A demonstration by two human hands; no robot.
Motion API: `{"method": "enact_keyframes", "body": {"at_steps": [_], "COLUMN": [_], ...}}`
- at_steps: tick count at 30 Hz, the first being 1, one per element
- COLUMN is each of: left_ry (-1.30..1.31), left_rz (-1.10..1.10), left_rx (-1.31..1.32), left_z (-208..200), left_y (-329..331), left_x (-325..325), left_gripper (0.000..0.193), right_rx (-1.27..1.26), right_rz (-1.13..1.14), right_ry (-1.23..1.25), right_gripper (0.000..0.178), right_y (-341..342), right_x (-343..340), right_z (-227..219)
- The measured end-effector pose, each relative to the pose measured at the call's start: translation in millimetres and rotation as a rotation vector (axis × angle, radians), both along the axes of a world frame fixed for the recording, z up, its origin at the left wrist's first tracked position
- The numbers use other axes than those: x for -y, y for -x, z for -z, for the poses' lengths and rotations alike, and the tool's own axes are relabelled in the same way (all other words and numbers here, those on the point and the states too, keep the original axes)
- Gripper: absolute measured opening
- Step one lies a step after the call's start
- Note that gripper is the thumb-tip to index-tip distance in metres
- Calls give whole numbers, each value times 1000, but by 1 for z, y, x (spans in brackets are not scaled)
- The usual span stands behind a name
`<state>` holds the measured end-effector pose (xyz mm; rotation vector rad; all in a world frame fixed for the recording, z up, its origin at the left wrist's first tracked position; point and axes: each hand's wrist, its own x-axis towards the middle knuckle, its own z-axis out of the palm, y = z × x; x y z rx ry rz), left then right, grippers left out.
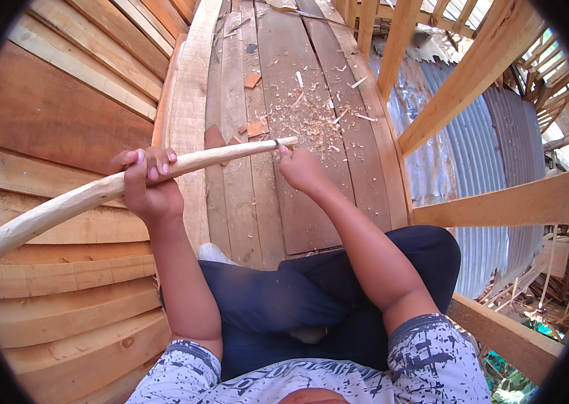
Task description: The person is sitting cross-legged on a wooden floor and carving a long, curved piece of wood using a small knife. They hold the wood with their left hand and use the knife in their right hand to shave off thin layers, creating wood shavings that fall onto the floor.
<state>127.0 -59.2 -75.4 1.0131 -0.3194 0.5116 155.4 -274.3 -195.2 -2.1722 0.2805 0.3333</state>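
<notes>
A long, pale, peeled wooden pole [62, 210] runs from the lower left edge up to a thin tip near the middle, bending along its length. My left hand [153, 182] is closed round its middle, with the palm below and the fingertips over the top. At the thin end my right hand [299, 167] is closed, its thumb up against the underside of the tip. A narrow dark mark or edge crosses the pole there, too small to name. Whatever the right fingers grip is hidden by the hand itself.
Wood shavings [318, 128] and reddish-brown chips [255, 128] lie on the plank floor [283, 215] under the tip. Stacked boards [62, 121] rise on the left. A timber railing [500, 198] stands on the right, with corrugated metal sheets [476, 141] beyond it. My bent legs [271, 296] are close below.
</notes>
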Motion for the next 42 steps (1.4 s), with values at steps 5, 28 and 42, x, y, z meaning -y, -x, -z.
{"method": "enact_keyframes", "body": {"at_steps": [5, 28, 42], "left_ry": [-11, -31, -49], "left_rz": [-17, 6, -15], "left_rx": [-23, 3, 20], "left_z": [1, -2, -2], "left_y": [7, 3, 4], "left_x": [-5, 1, 0], "left_gripper": [13, 11, 12], "right_rx": [111, 35, -28], "right_rz": [-213, -14, -71], "right_ry": [-215, 10, -23], "right_gripper": [60, 61, 61], "right_y": [23, -15, -15], "right_x": [-11, 15, 11], "right_z": [-96, 19, 15]}}
